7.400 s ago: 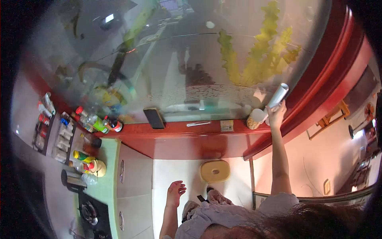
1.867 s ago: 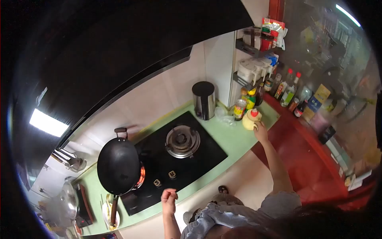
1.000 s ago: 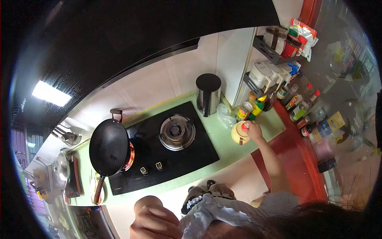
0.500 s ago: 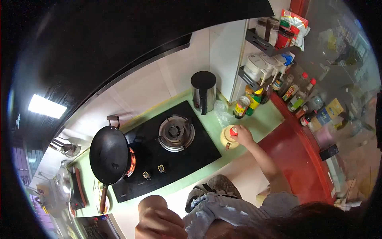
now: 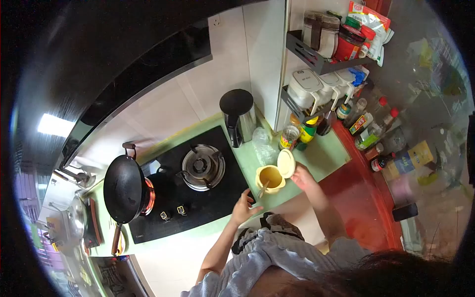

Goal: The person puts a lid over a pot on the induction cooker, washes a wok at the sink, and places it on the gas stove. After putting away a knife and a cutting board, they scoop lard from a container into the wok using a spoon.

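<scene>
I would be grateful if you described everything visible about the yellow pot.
The pot is squat, pale yellow and smooth, perhaps ceramic. It stands upright and uncovered on the green counter, beside the stove. A spoon leans out over its rim; the contents are unclear. The right hand holds the lid tilted up beside the opening.

Open yellow pot (image 5: pixel 275 189), tilted lid (image 5: pixel 286 164)

Black-topped steel jug (image 5: pixel 242 121): beyond left hand (image 5: pixel 243 208). White containers (image 5: pixel 305 86) on rack (image 5: pixel 294 103): beyond right hand (image 5: pixel 303 178). Bottles (image 5: pixel 369 136) on red ledge (image 5: pixel 377 190), phone (image 5: pixel 405 212): right of right hand.
</scene>
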A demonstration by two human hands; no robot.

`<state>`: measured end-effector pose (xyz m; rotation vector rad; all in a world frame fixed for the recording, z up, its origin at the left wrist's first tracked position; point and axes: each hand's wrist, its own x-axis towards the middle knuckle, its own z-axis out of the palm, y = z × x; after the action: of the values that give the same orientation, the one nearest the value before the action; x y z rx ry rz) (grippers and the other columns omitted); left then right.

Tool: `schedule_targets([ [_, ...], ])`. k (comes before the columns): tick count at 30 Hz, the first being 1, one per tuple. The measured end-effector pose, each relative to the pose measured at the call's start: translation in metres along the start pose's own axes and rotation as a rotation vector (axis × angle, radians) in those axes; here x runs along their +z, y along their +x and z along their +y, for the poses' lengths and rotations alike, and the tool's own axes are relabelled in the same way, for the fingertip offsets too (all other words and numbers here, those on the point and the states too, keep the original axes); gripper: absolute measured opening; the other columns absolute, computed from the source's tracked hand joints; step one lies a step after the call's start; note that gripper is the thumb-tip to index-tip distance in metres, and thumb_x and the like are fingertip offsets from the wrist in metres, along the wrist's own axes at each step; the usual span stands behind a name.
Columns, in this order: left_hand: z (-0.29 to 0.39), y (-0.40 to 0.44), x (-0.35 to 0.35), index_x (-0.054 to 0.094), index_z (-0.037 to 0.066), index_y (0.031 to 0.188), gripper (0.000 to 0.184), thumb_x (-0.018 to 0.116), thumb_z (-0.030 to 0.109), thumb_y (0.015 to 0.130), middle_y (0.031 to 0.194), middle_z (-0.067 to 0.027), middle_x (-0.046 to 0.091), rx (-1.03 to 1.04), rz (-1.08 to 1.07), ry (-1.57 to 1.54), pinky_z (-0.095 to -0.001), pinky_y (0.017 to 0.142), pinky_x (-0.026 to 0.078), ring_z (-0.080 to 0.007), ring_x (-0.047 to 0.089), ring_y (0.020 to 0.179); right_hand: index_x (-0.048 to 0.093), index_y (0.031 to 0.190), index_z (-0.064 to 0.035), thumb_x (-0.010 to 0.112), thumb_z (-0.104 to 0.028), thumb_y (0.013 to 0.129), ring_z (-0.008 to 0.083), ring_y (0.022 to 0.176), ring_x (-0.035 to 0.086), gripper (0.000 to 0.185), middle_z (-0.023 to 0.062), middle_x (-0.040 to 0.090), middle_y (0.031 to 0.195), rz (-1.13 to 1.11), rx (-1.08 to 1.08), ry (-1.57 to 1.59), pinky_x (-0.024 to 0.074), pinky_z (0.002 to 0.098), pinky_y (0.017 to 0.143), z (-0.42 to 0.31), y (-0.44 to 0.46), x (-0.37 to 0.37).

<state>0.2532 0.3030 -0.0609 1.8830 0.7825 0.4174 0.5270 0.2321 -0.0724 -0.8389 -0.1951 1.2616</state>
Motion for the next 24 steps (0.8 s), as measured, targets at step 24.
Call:
schedule_targets([
  [24,-0.003,0.046,0.061,0.056,0.0,0.105,0.027,0.045,0.019,0.09,0.078,-0.0029,0.058,-0.154,0.295,-0.498,-0.0197,0.055,0.043,-0.0077,0.052,0.062,0.043,0.119,-0.0045,0.045,-0.021,0.086,0.0201,0.111,0.045,0.037,0.0095,0.047,0.121,-0.023,-0.001,0.38,0.0338,0.0385,0.097,0.004,-0.028,-0.04],
])
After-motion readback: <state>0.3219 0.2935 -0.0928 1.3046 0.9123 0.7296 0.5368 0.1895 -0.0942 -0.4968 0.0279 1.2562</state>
